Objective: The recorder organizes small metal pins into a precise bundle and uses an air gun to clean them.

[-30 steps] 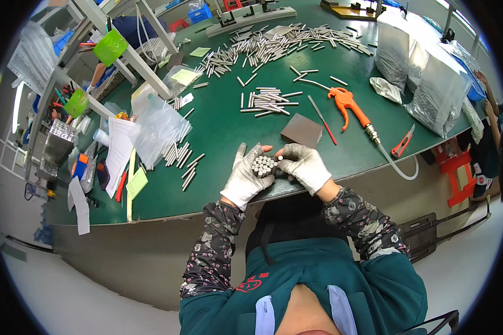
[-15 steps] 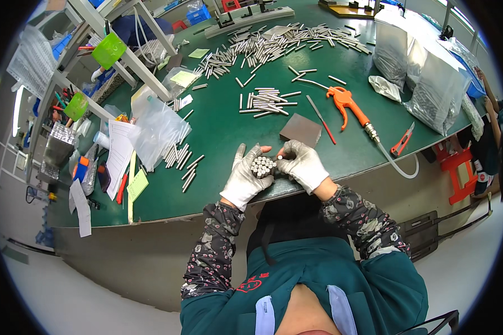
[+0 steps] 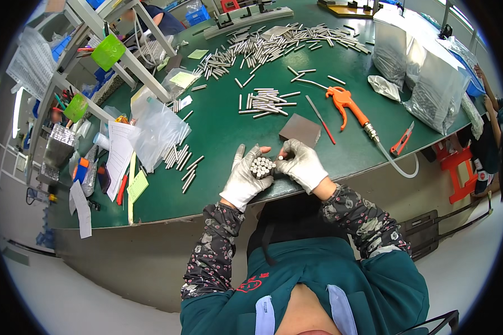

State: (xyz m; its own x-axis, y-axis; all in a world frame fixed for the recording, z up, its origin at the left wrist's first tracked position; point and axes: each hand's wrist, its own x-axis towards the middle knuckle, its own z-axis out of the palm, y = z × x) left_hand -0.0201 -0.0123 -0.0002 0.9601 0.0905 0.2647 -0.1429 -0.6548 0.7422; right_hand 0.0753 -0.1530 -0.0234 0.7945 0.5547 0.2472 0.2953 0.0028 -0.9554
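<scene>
A bundle of metal pins, end faces up, is wrapped by the gloved fingers of my left hand close to the table's front edge. Just right of it, my right hand pinches a single metal pin between thumb and fingertips. Both gloves are whitish with grey, soiled fingers. Beyond my hands lies a small pile of loose pins. A dark square block rests on the green table right behind my right hand.
A large heap of pins spreads across the back. An orange air gun, a red-handled file and a red cutter lie to the right, near filled plastic bags. More pins and a clear bag lie left.
My hands stay almost still, the left around the bundle and the right pinching its pin. At the back left, another person behind the rack has shifted, with an arm now showing.
</scene>
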